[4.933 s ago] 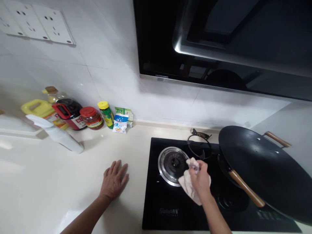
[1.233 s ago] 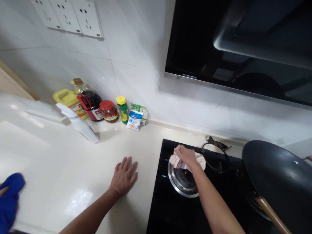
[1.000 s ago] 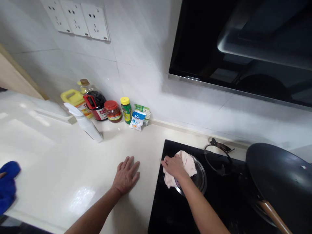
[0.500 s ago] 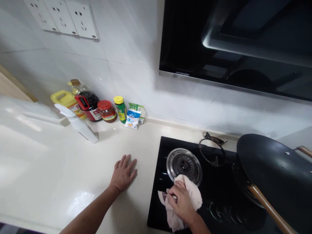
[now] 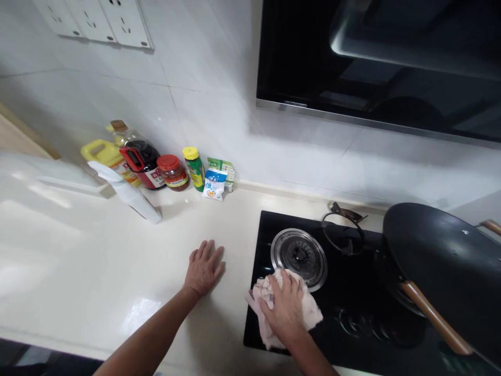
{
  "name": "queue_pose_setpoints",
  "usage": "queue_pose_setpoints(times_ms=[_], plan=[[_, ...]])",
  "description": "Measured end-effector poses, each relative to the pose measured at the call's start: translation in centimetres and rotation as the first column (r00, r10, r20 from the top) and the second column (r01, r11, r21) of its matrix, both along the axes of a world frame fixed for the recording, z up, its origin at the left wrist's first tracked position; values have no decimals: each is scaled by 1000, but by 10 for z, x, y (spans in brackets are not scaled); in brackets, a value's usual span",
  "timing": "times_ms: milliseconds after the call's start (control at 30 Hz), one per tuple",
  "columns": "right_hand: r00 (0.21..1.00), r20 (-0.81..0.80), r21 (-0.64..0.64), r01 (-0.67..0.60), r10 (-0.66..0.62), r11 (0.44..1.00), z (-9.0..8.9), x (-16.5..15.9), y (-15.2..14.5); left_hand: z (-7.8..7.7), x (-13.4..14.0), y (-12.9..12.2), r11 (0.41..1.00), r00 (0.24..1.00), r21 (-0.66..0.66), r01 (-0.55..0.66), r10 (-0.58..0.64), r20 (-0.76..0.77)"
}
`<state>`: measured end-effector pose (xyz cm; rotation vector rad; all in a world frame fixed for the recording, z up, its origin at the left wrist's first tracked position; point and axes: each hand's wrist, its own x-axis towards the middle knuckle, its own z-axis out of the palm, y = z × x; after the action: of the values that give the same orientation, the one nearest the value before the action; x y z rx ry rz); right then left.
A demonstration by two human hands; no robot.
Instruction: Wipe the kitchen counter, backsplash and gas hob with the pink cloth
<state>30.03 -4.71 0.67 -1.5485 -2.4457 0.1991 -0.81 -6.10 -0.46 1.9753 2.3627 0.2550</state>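
My left hand (image 5: 204, 272) rests on the pale countertop (image 5: 168, 266) just left of the cooktop, fingers spread and holding nothing. My right hand (image 5: 287, 310) presses a bunched light-pink cloth (image 5: 312, 313) onto the black glass cooktop (image 5: 332, 297), its fingers curled over the fabric. The cloth's upper edge overlaps the near rim of the round metal burner (image 5: 300, 254). Part of the cloth lies hidden under the palm. Behind the burner, a loose pan support ring (image 5: 348, 213) sits on the glass.
A dark wok (image 5: 434, 256) with a wooden handle (image 5: 436, 318) occupies the right side. A white spray bottle (image 5: 133, 197), red-lidded jar (image 5: 173, 173), green shaker (image 5: 194, 169) and seasoning packets (image 5: 215, 184) line the wall. The range hood (image 5: 352, 62) overhangs the cooktop.
My right hand has shifted and opened out wider over the cloth, which is bunched differently beneath it. My left hand stays on the countertop. The whole view has tilted slightly.
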Motion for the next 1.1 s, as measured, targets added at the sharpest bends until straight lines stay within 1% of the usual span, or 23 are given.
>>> queue_pose_setpoints(times_ms=[100,133,233,333,433,500,567,633,700,767,833,867,900,1000,1067,1100], plan=[[1000,-17,-69,2,-4,998,19,-32,22,0,0,1,1000,1000,-3,5,-5,-18],[1000,-21,-94,-14,12,996,24,-42,30,0,0,1,1000,1000,-1,5,-5,-22],[993,-34,-152,-118,114,981,34,-64,43,0,0,2,1000,1000,10,8,-8,-22],[972,-71,-149,-231,222,962,31,-68,33,0,0,2,1000,1000,17,6,-6,-10],[930,-146,-130,-355,336,926,20,-51,3,1,0,3,1000,1000,9,-2,2,-1],[906,-203,-127,-401,372,907,11,-31,-18,2,-1,3,1000,1000,3,-1,1,7],[910,-240,-118,-373,338,920,2,-5,-36,2,-1,3,1000,1000,-1,4,-4,7],[938,-241,-86,-276,249,957,-6,27,-50,2,-2,4,1000,1000,-4,9,-9,-7],[970,-203,-38,-144,133,989,-15,65,-62,2,-2,4,1000,1000,-4,12,-12,-26],[988,-151,6,-22,23,1000,-24,108,-75,3,-2,5,1000,999,-6,15,-15,-38],[994,-109,37,34,-30,999,-35,154,-89,4,-2,5,1000,999,-9,16,-17,-41],[995,-95,42,38,-34,998,-40,176,-96,4,-2,5,1000,999,-9,14,-14,-39],[994,-91,49,67,-63,997,-44,196,-103,5,-1,5,1000,999,-7,10,-10,-37],[966,-83,35,250,-246,968,-50,243,-121,6,-1,6,1000,999,-5,0,0,-39],[929,-89,-21,360,-360,933,-45,262,-129,7,-1,6,1000,999,-11,-1,0,-45],[910,-89,-73,401,-406,913,-39,269,-132,8,-1,6,1000,999,-14,1,-2,-46]])
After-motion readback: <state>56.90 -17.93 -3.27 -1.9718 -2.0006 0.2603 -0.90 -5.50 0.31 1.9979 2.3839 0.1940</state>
